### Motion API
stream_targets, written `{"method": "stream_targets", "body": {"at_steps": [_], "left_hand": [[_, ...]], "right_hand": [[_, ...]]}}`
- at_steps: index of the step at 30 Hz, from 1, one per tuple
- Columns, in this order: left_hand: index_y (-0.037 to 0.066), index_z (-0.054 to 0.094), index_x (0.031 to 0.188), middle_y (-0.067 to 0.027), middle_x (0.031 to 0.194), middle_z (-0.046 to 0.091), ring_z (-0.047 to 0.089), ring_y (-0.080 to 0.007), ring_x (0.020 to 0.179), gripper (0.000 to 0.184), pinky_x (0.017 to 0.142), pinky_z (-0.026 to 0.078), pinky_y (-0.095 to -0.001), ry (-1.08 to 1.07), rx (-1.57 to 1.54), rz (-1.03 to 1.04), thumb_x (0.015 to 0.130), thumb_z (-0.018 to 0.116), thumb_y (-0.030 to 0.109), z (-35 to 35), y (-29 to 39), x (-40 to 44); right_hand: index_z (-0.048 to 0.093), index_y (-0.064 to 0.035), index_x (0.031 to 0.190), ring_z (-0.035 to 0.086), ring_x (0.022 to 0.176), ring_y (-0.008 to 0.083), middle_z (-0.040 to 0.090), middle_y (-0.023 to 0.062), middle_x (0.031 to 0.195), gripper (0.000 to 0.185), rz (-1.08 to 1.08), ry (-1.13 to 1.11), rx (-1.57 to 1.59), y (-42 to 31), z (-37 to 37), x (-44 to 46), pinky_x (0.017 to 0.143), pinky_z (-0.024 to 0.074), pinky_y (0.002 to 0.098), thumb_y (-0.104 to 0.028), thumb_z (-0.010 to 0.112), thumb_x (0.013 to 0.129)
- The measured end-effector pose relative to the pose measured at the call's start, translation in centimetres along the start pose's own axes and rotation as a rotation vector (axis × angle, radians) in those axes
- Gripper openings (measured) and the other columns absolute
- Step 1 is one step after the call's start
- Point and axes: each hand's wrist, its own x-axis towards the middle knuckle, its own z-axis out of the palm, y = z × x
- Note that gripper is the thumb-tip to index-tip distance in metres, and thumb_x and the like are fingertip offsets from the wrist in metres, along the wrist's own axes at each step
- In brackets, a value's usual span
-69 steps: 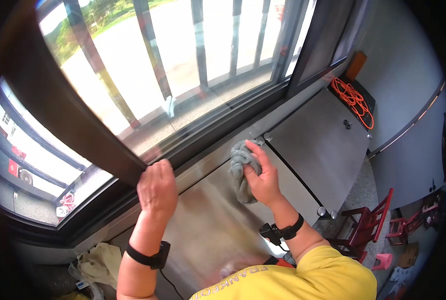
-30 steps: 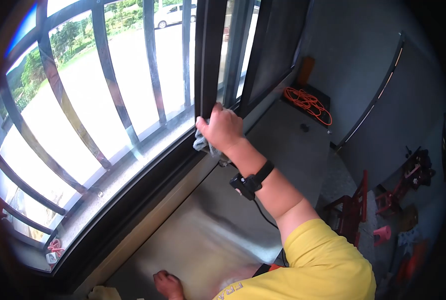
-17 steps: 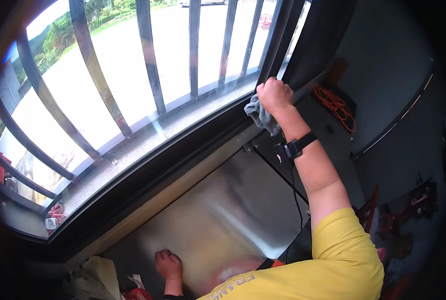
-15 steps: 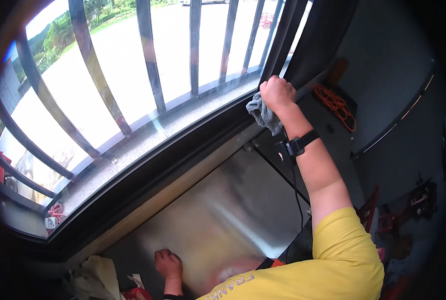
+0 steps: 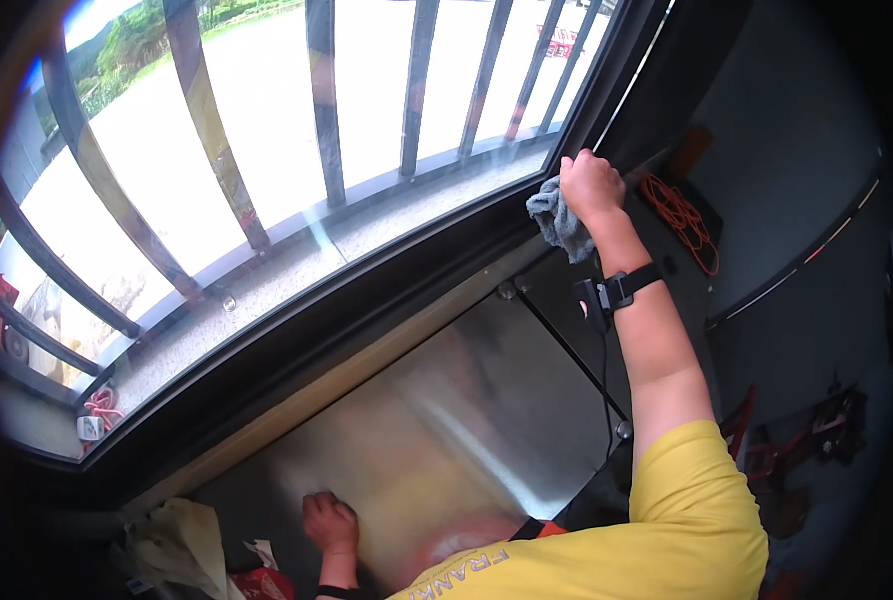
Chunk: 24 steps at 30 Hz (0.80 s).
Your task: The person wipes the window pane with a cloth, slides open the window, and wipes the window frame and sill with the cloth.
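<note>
A grey cloth [image 5: 562, 222] hangs from my right hand [image 5: 592, 186], whose fingers are closed at the dark window frame [image 5: 621, 75], near its lower corner. My left hand [image 5: 329, 522] rests on the shiny metal surface [image 5: 416, 420] at the lower middle, its fingers curled in; nothing shows in it. Black straps are on both wrists, and a small device with a cable hangs at the right one. Beyond the glass stand several upright bars [image 5: 324, 110].
Coiled orange cord [image 5: 678, 215] lies at the right by the wall. A beige cloth [image 5: 181, 545] and a red item [image 5: 263, 582] are at the lower left. Pinkish cord [image 5: 102, 405] sits at the window's left corner. Dark red furniture [image 5: 766, 455] stands at the lower right.
My right hand has moved right with the cloth, and the window frame has slid right with it. My left hand has let go of the frame and come down onto the metal surface.
</note>
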Motion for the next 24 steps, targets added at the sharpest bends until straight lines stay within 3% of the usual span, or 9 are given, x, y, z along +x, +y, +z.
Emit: {"method": "stream_targets", "body": {"at_steps": [4,6,8,9,12,15,18,20,24], "left_hand": [[0.008,0.049,0.076,-0.0146,0.08,0.045,0.051,-0.0361,0.072,0.007,0.062,0.042,-0.0472,0.017,-0.031,0.005,0.07,0.051,0.011,0.6,-0.5,0.0],[0.008,0.049,0.076,-0.0145,0.08,0.045,0.051,-0.036,0.072,0.007,0.062,0.042,-0.047,-0.007,-0.037,0.001,0.07,0.051,0.011,0.3,-0.4,0.1],[0.007,0.05,0.075,-0.0145,0.08,0.046,0.052,-0.0359,0.072,0.006,0.063,0.042,-0.0465,0.004,-0.04,-0.001,0.069,0.05,0.009,0.4,-0.4,0.1],[0.007,0.051,0.074,-0.0145,0.08,0.048,0.052,-0.0358,0.073,0.007,0.063,0.043,-0.046,0.016,-0.038,0.002,0.068,0.048,0.007,0.5,-0.4,0.1],[0.007,0.051,0.074,-0.0139,0.08,0.048,0.052,-0.0354,0.073,0.007,0.063,0.043,-0.0461,-0.006,-0.016,-0.013,0.068,0.049,0.007,0.4,-0.2,0.2],[0.008,0.049,0.075,-0.0142,0.081,0.047,0.052,-0.0353,0.072,0.009,0.061,0.043,-0.0463,-0.018,0.019,-0.01,0.068,0.053,0.012,0.5,-0.6,0.1],[0.009,0.049,0.075,-0.0138,0.081,0.048,0.053,-0.0344,0.071,0.009,0.06,0.044,-0.0459,-0.054,0.053,-0.019,0.068,0.054,0.012,-0.3,-0.1,0.5],[0.009,0.049,0.075,-0.0136,0.081,0.048,0.053,-0.0342,0.07,0.009,0.059,0.044,-0.0456,-0.043,0.046,-0.019,0.068,0.054,0.012,-0.3,-0.3,0.4],[0.009,0.05,0.076,-0.0134,0.082,0.049,0.053,-0.0337,0.072,0.011,0.06,0.045,-0.0449,-0.03,0.049,0.004,0.067,0.055,0.012,0.2,-0.5,0.3]], "right_hand": [[0.065,-0.0033,0.089,0.064,0.089,0.0377,0.067,0.0202,0.092,0.04,-0.018,-0.019,0.052,1.3,-2.0,-1.2,0.08,0.0502,0.0447,-0.042,0.054,0.087],[0.064,-0.0028,0.087,0.065,0.081,0.0339,0.067,0.019,0.087,0.045,0.01,-0.041,0.327,3.6,-2.7,-1.8,0.076,0.0501,0.0409,-0.048,0.062,0.083],[0.063,-0.0011,0.085,0.063,0.072,0.0217,0.066,0.0122,0.078,0.043,0.052,-0.005,0.686,5.8,-1.6,-1.8,0.07,0.0494,0.0332,-0.043,0.071,0.079],[0.061,-0.0003,0.089,0.057,0.075,0.0112,0.063,0.0064,0.082,0.036,0.08,-0.094,1.065,6.2,-1.6,-2.1,0.072,0.0473,0.0267,-0.033,0.074,0.08],[0.06,-0.0007,0.093,0.054,0.082,0.0075,0.059,0.0044,0.091,0.032,-0.065,0.067,1.309,4.6,-2.7,-3.4,0.076,0.0453,0.0234,-0.026,0.074,0.081],[0.058,0.0027,0.099,0.056,0.092,0.0241,0.06,0.0112,0.1,0.035,-0.325,0.362,0.793,1.8,-1.6,-4.5,0.084,0.0454,0.0333,-0.025,0.07,0.081],[0.06,0.0022,0.097,0.048,0.104,0.0346,0.057,0.0152,0.107,0.042,-0.554,0.303,0.279,0.2,5.1,-6.1,0.092,0.0411,0.0401,-0.036,0.065,0.082],[0.065,-0.0001,0.091,0.044,0.106,0.0319,0.054,0.0137,0.111,0.044,-0.348,0.07,0.027,-2.0,6.7,-7.9,0.089,0.0379,0.044,-0.043,0.057,0.084],[0.068,-0.0012,0.083,0.044,0.106,0.0316,0.057,0.0142,0.108,0.044,-0.294,0.062,0.001,-3.2,7.1,-8.0,0.088,0.0353,0.0481,-0.043,0.053,0.085]]}}
